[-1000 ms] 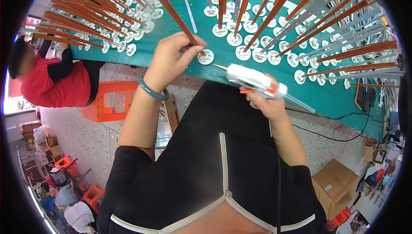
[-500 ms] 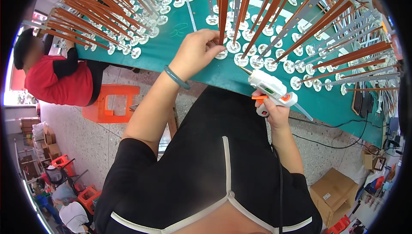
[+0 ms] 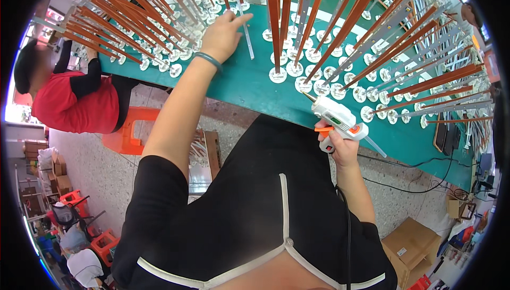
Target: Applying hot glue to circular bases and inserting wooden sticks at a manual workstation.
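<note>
My left hand point(image 3: 221, 36) reaches over the table at the near-right side of the left group of upright brown strips point(image 3: 122, 11). Its fingers are apart, a fingertip close to the foot of one strip; contact there cannot be made out. Beside it lies a narrow translucent stick point(image 3: 249, 43). My right hand point(image 3: 342, 149) is wrapped round a white hot glue gun point(image 3: 333, 111) with an orange trigger, its metal nozzle aimed up-left at the round white bases. A brown strip point(image 3: 275, 29) stands on a white base point(image 3: 277, 75) near the table edge.
The green table point(image 3: 249, 90) carries several rows of white bases with brown and silver strips, left and right. A black cable point(image 3: 409, 165) runs along the right edge. A person in red point(image 3: 79, 101) works at left near an orange stool point(image 3: 130, 136). A cardboard box point(image 3: 411, 245) sits lower right.
My left hand has left the strip standing near the table edge and moved left and farther out. That strip stays upright on its base. My right hand still holds the glue gun, nearly unmoved.
</note>
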`<state>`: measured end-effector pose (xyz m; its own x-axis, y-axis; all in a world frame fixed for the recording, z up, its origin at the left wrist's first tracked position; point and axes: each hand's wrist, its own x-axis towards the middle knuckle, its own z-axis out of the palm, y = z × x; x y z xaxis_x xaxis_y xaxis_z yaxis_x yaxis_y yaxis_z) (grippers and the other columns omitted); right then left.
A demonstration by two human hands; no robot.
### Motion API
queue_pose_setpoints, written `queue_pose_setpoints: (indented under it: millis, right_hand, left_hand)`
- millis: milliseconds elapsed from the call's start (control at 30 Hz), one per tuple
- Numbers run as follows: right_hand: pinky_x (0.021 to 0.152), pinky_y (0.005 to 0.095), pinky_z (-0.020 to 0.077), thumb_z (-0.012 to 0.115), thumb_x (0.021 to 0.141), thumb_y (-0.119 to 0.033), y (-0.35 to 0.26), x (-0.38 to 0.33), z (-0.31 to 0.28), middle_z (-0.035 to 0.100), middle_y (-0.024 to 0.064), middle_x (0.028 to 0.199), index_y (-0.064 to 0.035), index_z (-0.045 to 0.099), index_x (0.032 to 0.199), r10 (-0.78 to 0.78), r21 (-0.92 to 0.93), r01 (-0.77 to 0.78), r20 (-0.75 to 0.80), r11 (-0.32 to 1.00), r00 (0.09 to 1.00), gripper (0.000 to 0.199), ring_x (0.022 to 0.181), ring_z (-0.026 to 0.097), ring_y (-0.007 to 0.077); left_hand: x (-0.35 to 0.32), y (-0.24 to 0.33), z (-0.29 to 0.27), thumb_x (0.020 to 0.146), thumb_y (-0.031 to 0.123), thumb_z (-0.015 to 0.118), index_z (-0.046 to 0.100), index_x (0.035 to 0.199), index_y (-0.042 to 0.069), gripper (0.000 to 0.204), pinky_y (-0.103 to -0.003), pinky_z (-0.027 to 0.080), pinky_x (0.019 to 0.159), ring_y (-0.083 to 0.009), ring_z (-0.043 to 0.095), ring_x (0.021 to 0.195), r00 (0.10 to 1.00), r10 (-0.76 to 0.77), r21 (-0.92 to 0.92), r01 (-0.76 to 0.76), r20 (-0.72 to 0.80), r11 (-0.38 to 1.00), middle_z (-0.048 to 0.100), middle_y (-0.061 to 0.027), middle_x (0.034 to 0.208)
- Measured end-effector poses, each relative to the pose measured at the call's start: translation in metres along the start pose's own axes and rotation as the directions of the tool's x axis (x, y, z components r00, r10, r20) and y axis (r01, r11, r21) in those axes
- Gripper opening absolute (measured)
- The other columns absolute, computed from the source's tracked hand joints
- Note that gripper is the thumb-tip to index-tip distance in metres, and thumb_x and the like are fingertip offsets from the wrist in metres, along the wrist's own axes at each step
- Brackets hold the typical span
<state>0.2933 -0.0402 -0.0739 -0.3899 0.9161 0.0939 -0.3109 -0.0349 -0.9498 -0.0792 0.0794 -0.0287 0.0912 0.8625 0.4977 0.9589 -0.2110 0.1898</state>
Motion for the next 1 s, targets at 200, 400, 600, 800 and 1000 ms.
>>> queue_pose_setpoints:
  millis: [200,400,600,800,1000]
  right_hand:
    - [0.067,0.03,0.053,0.065,0.09,-0.017,0.001,0.0,-0.002,0.068,0.0176,0.103,0.0052,0.055,0.128,0.006,0.011,-0.006,-0.009,1.0,1.0,0.046,0.076,0.065,0.0188]
    - [0.068,0.0297,0.0526,0.065,0.089,-0.016,0.002,-0.001,0.0,0.069,0.0171,0.104,0.0051,0.055,0.129,0.015,0.007,-0.015,-0.006,1.0,1.0,0.046,0.076,0.065,0.0183]
    - [0.068,0.0295,0.0524,0.064,0.089,-0.015,-0.001,0.001,0.0,0.069,0.0168,0.104,0.0051,0.055,0.129,0.018,-0.012,-0.018,-0.003,1.0,1.0,0.045,0.076,0.065,0.0177]
    - [0.068,0.0294,0.0528,0.064,0.089,-0.015,0.0,0.0,0.0,0.069,0.0167,0.104,0.0052,0.056,0.128,0.006,-0.009,-0.006,0.001,1.0,1.0,0.044,0.076,0.066,0.0178]
    - [0.069,0.028,0.0529,0.065,0.088,-0.011,0.0,0.0,0.0,0.069,0.0172,0.105,0.0045,0.051,0.131,0.033,0.011,-0.034,0.013,0.999,0.999,0.048,0.078,0.065,0.0159]
  left_hand:
    - [0.026,-0.016,0.002,0.091,0.007,0.063,0.068,0.114,0.011,0.024,-0.041,0.053,0.077,-0.0325,0.065,0.088,0.959,-0.012,-0.04,0.0,-0.285,0.999,0.066,-0.0126,0.093]
    - [0.068,-0.02,-0.028,0.097,0.009,0.058,0.072,0.106,0.008,0.016,-0.039,0.052,0.073,-0.0331,0.065,0.085,0.805,0.03,-0.078,-0.094,-0.592,0.993,0.067,-0.0128,0.093]
    - [0.088,0.013,-0.068,0.097,0.014,0.055,0.063,0.098,0.001,0.016,-0.048,0.047,0.075,-0.042,0.063,0.087,0.788,-0.081,-0.2,-0.055,-0.61,0.978,0.063,-0.0257,0.092]
    - [0.091,0.022,-0.081,0.097,0.013,0.054,0.057,0.089,-0.001,0.016,-0.05,0.046,0.072,-0.046,0.059,0.084,0.86,-0.061,-0.068,0.031,-0.507,0.997,0.06,-0.0255,0.084]
    - [0.088,0.025,-0.079,0.096,0.013,0.053,0.055,0.089,-0.001,0.016,-0.051,0.046,0.072,-0.047,0.059,0.085,0.872,-0.086,-0.102,0.041,-0.482,0.994,0.059,-0.0262,0.084]
